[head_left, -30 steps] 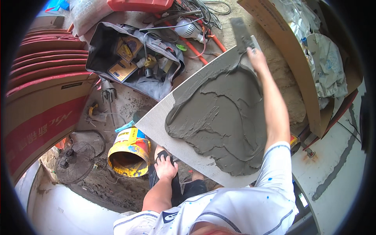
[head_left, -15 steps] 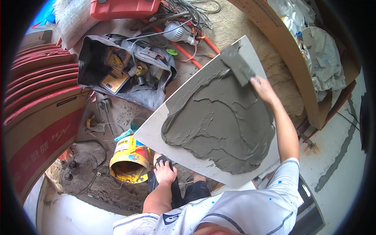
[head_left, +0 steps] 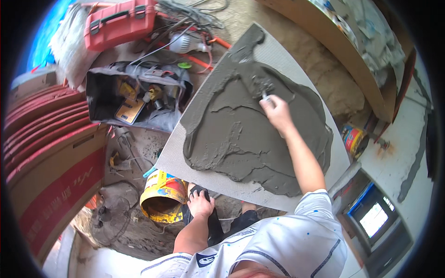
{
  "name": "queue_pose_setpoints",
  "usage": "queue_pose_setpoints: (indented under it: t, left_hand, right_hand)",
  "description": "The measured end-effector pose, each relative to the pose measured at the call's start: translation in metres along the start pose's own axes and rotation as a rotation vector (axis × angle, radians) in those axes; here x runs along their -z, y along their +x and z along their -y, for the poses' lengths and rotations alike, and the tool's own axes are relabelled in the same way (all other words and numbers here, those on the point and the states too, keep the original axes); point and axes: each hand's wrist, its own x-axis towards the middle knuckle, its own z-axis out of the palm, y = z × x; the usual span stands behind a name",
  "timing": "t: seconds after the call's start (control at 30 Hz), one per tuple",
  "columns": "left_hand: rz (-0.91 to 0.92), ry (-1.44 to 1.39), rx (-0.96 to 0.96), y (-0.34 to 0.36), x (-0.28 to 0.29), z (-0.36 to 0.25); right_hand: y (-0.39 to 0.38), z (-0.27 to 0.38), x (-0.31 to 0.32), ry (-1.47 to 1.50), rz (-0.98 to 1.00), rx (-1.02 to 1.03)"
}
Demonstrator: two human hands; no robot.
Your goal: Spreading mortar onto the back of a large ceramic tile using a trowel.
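A large tile (head_left: 286, 56), its pale textured back facing up, lies in front of me. Wet grey mortar (head_left: 245, 132) covers most of it in a thick, ridged layer. My right hand (head_left: 278, 114) is closed round the handle of a trowel (head_left: 256, 82), whose mortar-coated blade rests in the layer towards the tile's far corner. Pale strips of the tile's back show along its edges. My left hand (head_left: 200, 204) lies on my knee with its fingers spread, holding nothing. Beside it, a yellow bucket (head_left: 160, 197) lies tipped on its side.
Beyond the tile's left edge sit an open tool bag (head_left: 104, 99) and a red case (head_left: 121, 25). Cables and a white bulb (head_left: 183, 43) lie near them. Stacked cartons (head_left: 55, 185) stand at left, near a fan (head_left: 111, 217). A cardboard sheet (head_left: 343, 51) curves along the right.
My right hand and the trowel have moved left and nearer to me, from the tile's far right edge. Mortar now reaches the far corner. My left hand stays on the knee.
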Motion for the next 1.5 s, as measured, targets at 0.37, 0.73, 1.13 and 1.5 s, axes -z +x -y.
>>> queue_pose_setpoints:
  t: [0.37,0.73,1.13,1.5]
  left_hand:
    - [-0.064,0.041,-0.019,-0.012,-0.020,-0.018]
    - [-0.048,0.046,-0.013,-0.014,-0.023,-0.013]
    - [-0.017,0.010,0.036,-0.010,-0.007,-0.007]
    - [0.025,-0.022,0.022,-0.002,-0.005,-0.003]
  right_hand:
    - [-0.146,-0.126,0.048,1.181,-0.393,-0.789]
    - [-0.034,-0.005,-0.046,0.341,0.116,-0.297]
    - [0.009,-0.024,0.073,0.362,0.115,-0.523]
    - [0.233,-0.033,0.104,0.418,-0.115,-0.509]
